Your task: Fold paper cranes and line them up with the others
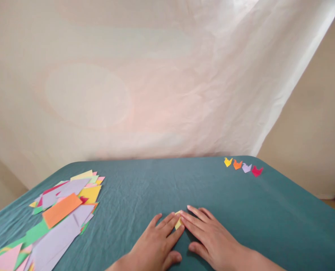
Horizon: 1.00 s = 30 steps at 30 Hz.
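Observation:
A small pale-yellow piece of folded paper (178, 223) lies on the teal cloth near the front of the table. My left hand (159, 241) lies over its left side, fingers stretched and apart, fingertips touching it. From the right, my right hand (209, 234) reaches in with its fingers also stretched out, the index and middle fingertips on the paper's right edge. Both thumbs stay off the paper. The fingers cover part of it, so its full shape cannot be made out.
Coloured paper sheets, among them an orange one (62, 210) and a lilac one (56, 241), lie in a loose heap along the left. At the back right stand out small folded paper shapes in yellow (228, 162), orange (237, 164), lilac (246, 168) and red (257, 171). A pale cloth (156, 94) hangs behind.

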### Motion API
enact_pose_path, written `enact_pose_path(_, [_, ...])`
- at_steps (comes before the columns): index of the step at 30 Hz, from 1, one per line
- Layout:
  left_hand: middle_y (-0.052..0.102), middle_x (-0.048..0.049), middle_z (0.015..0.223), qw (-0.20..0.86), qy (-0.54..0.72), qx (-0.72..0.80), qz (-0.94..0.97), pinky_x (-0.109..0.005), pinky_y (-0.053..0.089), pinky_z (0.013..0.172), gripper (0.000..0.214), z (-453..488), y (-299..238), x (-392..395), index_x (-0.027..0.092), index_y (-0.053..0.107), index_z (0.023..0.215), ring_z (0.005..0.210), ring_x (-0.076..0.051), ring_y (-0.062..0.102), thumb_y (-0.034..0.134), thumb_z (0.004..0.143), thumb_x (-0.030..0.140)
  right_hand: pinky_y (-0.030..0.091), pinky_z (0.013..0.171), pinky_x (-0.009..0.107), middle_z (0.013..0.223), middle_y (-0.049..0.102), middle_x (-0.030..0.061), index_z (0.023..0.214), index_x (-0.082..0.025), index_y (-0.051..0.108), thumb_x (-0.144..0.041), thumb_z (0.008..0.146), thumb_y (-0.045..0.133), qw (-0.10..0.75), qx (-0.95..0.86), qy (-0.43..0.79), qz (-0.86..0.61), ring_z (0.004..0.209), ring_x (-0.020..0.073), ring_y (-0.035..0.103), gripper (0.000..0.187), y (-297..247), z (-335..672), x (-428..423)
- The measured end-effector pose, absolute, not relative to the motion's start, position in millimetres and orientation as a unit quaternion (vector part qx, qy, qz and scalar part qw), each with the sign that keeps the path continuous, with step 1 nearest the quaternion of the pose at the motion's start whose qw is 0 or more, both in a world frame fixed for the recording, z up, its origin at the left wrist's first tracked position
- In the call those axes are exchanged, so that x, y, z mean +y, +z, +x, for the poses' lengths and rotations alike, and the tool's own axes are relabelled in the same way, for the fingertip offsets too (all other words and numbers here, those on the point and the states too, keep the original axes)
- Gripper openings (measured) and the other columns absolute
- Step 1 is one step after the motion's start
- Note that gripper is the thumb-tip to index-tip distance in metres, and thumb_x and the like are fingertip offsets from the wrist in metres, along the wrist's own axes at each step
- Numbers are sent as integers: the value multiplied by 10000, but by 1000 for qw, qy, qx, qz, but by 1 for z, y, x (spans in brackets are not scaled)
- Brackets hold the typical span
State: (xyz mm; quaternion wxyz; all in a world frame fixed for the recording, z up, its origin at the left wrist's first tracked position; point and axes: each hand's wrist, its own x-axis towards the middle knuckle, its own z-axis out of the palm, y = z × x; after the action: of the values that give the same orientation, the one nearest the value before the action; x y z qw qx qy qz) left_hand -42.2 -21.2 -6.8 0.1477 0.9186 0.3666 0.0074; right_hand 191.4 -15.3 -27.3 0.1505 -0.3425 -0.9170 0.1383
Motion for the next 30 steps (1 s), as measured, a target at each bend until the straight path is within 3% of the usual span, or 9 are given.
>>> enact_pose_path(5, [185,-62,1502,175,-14,382,907,-528,164,1102,740,-48,-6,-19,340,216,1428,1368,-297,199,617,806,356,159,1093,542,1480,270,23,1445,-331,181,-539,891,419,91,-915,192,-343,1362,307,215,638,-27,201,-6])
enact_pose_path(12, [256,-46,1482,182,-37,395,900,-520,186,1104,642,-50,11,-17,355,344,1377,1366,-273,217,630,805,305,185,1085,535,1416,407,-9,1400,-382,298,-417,913,467,117,-911,187,-348,1319,285,324,517,-24,200,11])
enact_pose_path(17, [284,-44,1479,174,-39,391,903,-498,215,1103,513,-49,25,-15,324,389,1350,1362,-247,237,554,865,303,260,1071,483,1346,507,12,1349,-325,419,-332,952,413,167,-907,158,-353,1274,221,403,397,-34,206,21])
enact_pose_path(22, [309,-37,1472,179,-14,386,905,-517,205,1101,446,-51,26,-10,311,453,1290,1361,-249,241,556,860,366,358,1020,403,1204,622,4,1163,-301,607,-170,933,432,211,-913,121,-327,1199,183,474,317,-34,212,24])
enact_pose_path(30, [288,-47,1482,195,-17,374,907,-526,171,1105,500,-54,24,-6,290,406,1318,1370,-229,219,569,847,329,377,1013,397,1250,588,42,1206,-245,581,-111,904,443,203,-936,91,-271,1252,208,409,358,-26,207,19])
